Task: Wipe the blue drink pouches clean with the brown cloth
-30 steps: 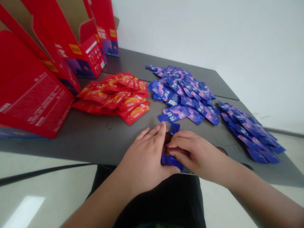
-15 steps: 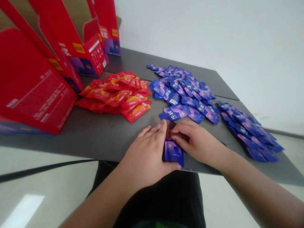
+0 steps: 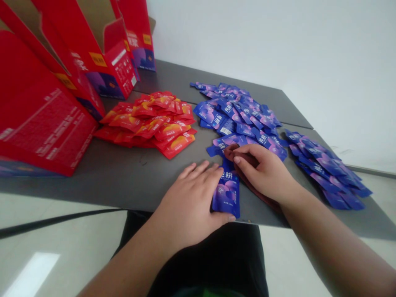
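A blue and purple spouted pouch lies flat near the table's front edge, white lettering facing up. My left hand rests palm down along its left side, fingers stretched out, with the thumb across the pouch's bottom corner and the index finger at its upper left edge. A brown cloth is pinched in my right hand, just above and to the right of the pouch's top end. Part of the cloth trails under my palm toward the table edge.
Behind my hands lies a loose heap of blue pouches. A neater overlapping stack of blue pouches is at the right. Left of centre is a pile of red pouches. Several open red cartons stand on the grey table's left.
My right hand has moved up and away from the pouch with the cloth, uncovering the pouch's upper lettering. My left hand has stayed nearly still on the pouch's edge.
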`<state>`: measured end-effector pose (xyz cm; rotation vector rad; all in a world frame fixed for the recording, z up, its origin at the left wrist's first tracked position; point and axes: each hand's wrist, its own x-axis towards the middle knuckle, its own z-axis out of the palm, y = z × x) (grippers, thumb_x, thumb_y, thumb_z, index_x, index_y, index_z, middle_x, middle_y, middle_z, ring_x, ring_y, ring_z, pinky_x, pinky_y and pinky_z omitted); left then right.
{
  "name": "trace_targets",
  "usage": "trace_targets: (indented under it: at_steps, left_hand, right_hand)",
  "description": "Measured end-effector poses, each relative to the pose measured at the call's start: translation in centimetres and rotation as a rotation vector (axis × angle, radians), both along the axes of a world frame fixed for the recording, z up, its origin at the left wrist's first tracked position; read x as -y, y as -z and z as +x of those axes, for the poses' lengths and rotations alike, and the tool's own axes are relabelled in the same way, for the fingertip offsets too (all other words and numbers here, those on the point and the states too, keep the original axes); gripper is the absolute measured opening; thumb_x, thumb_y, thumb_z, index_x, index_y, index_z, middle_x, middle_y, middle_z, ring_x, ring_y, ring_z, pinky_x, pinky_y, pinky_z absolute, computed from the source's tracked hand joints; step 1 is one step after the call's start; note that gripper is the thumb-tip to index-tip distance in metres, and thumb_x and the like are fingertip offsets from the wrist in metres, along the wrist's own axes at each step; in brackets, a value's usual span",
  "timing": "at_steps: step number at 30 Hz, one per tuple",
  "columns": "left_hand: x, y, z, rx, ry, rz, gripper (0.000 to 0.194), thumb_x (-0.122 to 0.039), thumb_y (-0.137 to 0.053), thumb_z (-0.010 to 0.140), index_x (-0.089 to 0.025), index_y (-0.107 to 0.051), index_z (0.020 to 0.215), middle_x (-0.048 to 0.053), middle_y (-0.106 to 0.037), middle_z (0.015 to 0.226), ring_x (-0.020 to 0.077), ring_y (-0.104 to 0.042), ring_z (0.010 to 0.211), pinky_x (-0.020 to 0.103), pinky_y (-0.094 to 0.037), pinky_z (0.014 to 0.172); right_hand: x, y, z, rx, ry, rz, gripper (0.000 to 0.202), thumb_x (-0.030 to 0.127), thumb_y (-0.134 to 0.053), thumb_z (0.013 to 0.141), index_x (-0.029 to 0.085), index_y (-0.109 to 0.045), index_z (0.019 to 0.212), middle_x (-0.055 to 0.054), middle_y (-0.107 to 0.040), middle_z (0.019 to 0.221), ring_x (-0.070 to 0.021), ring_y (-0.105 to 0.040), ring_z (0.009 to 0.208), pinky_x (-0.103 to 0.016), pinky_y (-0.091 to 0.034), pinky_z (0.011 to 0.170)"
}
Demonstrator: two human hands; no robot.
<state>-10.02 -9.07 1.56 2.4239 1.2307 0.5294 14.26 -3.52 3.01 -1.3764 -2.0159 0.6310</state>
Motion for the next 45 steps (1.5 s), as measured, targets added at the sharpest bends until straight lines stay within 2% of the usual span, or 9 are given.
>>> trace_targets:
  at_steps: [4,14,20,26,31,34,38,41,45]
  left_hand:
    - [0.0,-0.4,-0.1,-0.023,0.026,-0.004,0.076,-0.065,-0.081,0.089,-0.025,-0.062,0.150,0.010,-0.048,0.171,0.0347,-0.040,0.161,0.057,-0.026,0.135]
    - [-0.4,-0.3,-0.2,-0.053,0.065,0.005,0.058,-0.064,-0.081,0.091,-0.040,-0.070,0.143,0.009,-0.044,0.173,0.0373,-0.037,0.162,0.066,-0.030,0.130]
    - [0.7,-0.2,-0.1,-0.046,0.120,0.106,0.043,-0.054,-0.070,0.104,-0.030,-0.072,0.139,0.004,-0.063,0.159,0.0322,-0.051,0.154,0.059,-0.039,0.127]
    - [4.3,1.3,0.9,-0.015,0.132,0.348,0.031,-0.019,-0.048,0.114,-0.019,-0.074,0.131,0.005,-0.077,0.139,0.0236,-0.072,0.131,0.045,-0.054,0.108]
    - [5.3,2.1,1.0,0.026,0.106,0.372,0.027,-0.023,-0.054,0.112,-0.018,-0.072,0.132,0.005,-0.076,0.140,0.0258,-0.071,0.133,0.045,-0.055,0.110]
    - [5.5,1.7,0.5,0.086,0.064,0.250,0.051,-0.039,-0.058,0.112,-0.017,-0.050,0.157,0.012,-0.068,0.152,0.0312,-0.063,0.143,0.050,-0.055,0.114]
    - [5.0,0.8,0.3,0.160,-0.147,0.089,0.118,-0.061,-0.064,0.105,-0.010,0.019,0.171,0.028,-0.042,0.170,0.0425,-0.040,0.160,0.063,-0.048,0.120]
    - [4.0,0.6,0.6,0.119,-0.177,0.010,0.127,-0.053,-0.076,0.098,-0.015,0.022,0.171,0.027,-0.049,0.166,0.0436,-0.047,0.155,0.067,-0.046,0.121]
    - [3.0,0.9,0.8,0.041,-0.129,0.009,0.118,-0.043,-0.079,0.094,-0.016,0.004,0.172,0.026,-0.050,0.165,0.0382,-0.053,0.152,0.064,-0.037,0.128]
  right_hand:
    - [0.3,0.1,0.1,-0.037,0.008,-0.019,0.014,0.031,-0.066,0.106,0.028,-0.072,0.118,-0.007,-0.080,0.127,-0.0294,-0.076,0.116,-0.051,-0.061,0.102]
    - [0.5,0.0,0.0,-0.029,-0.014,-0.020,0.014,0.029,-0.065,0.105,0.027,-0.071,0.118,-0.006,-0.079,0.126,-0.0262,-0.077,0.114,-0.047,-0.060,0.103]
    - [0.5,-0.2,-0.2,-0.042,-0.011,-0.005,0.013,0.027,-0.066,0.104,0.026,-0.071,0.116,-0.006,-0.080,0.123,-0.0264,-0.078,0.112,-0.045,-0.062,0.099]
    - [0.4,-0.3,-0.1,-0.010,-0.010,0.028,0.012,0.026,-0.066,0.104,0.026,-0.072,0.114,-0.005,-0.081,0.122,-0.0264,-0.077,0.111,-0.045,-0.061,0.100]
    - [0.3,0.2,-0.1,-0.068,-0.015,-0.024,0.014,0.027,-0.066,0.104,0.028,-0.070,0.117,-0.006,-0.080,0.126,-0.0290,-0.077,0.117,-0.051,-0.062,0.103]
    - [0.5,-0.3,-0.1,-0.074,0.014,0.024,0.016,0.029,-0.066,0.104,0.028,-0.070,0.119,-0.007,-0.079,0.129,-0.0301,-0.076,0.119,-0.052,-0.061,0.105]
    - [2.4,-2.7,-0.7,0.058,-0.061,0.157,0.018,0.026,-0.066,0.103,0.027,-0.071,0.120,-0.007,-0.079,0.123,-0.0296,-0.074,0.114,-0.049,-0.059,0.103]
    - [4.6,-4.2,-1.5,0.107,-0.332,0.035,0.016,0.024,-0.062,0.106,0.027,-0.072,0.118,-0.007,-0.078,0.117,-0.0251,-0.072,0.108,-0.041,-0.058,0.096]
    - [6.1,-4.0,-2.4,0.193,-0.571,-0.115,0.016,0.022,-0.058,0.109,0.025,-0.073,0.112,-0.005,-0.075,0.109,-0.0213,-0.069,0.103,-0.040,-0.055,0.100]
